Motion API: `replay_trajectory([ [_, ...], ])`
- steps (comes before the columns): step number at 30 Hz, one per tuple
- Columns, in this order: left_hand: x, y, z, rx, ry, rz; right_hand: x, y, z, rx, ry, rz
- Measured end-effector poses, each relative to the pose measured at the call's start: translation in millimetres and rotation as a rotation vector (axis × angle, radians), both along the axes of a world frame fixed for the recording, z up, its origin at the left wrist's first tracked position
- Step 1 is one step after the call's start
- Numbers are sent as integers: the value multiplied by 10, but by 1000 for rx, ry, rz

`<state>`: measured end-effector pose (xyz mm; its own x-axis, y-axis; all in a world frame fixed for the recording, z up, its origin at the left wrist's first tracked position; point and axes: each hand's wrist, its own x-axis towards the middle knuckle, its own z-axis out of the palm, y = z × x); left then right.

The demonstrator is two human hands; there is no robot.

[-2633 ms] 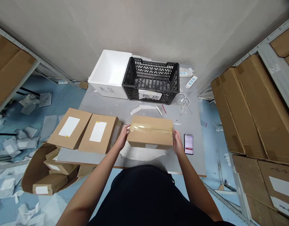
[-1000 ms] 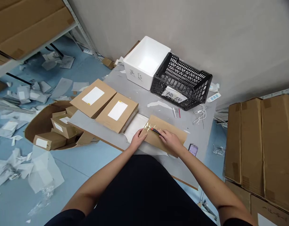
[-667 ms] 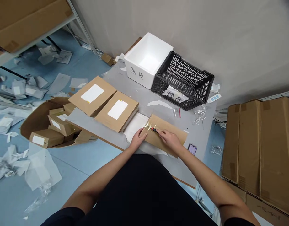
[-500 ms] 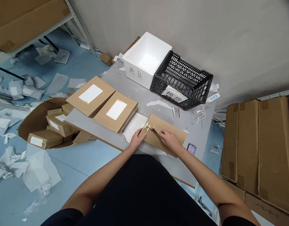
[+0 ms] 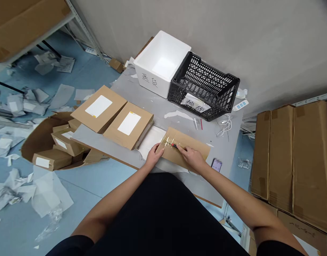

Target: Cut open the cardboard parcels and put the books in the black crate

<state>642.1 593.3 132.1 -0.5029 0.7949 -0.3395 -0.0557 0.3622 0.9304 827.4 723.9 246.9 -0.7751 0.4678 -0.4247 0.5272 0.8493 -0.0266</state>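
A flat brown cardboard box [image 5: 190, 143] lies in front of me on the grey table [image 5: 158, 110], with shiny clear tape near its left end. My left hand [image 5: 154, 155] grips the left edge of this box, thumb on top. In my right hand [image 5: 192, 156] is a red and black box cutter [image 5: 175, 145], its tip at the taped part. White paper [image 5: 152, 141] lies just left of the box. Two more cardboard boxes with white labels, a left one [image 5: 99, 108] and a nearer one [image 5: 128, 125], sit further left.
At the back stand a white foam bin [image 5: 155, 83] and a black plastic crate [image 5: 203, 87]. A phone [image 5: 216, 165] and a white cable [image 5: 225, 124] lie to the right. Stacked cartons [image 5: 280, 160] rise at right; a large open carton [image 5: 35, 138] holds small boxes at left.
The cutter's tip has shifted slightly right along the tape, with my right hand still around it. My left hand keeps its hold on the box edge. The view has shifted a little.
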Motion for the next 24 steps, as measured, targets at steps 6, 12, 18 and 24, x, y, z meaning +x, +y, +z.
replay_trajectory([
  [6, 7, -8, -12, -11, 52, -9, 51, 0, -2, -7, 14, -12],
  [12, -23, -77, 35, 82, 440, -13, 32, 27, 51, -32, 85, -5],
  [18, -114, -146, 100, 242, 768, -238, -80, 47, 76, -33, 54, 44],
  [24, -148, -180, 87, 331, 743, -458, -91, 52, 58, -44, 63, 32],
])
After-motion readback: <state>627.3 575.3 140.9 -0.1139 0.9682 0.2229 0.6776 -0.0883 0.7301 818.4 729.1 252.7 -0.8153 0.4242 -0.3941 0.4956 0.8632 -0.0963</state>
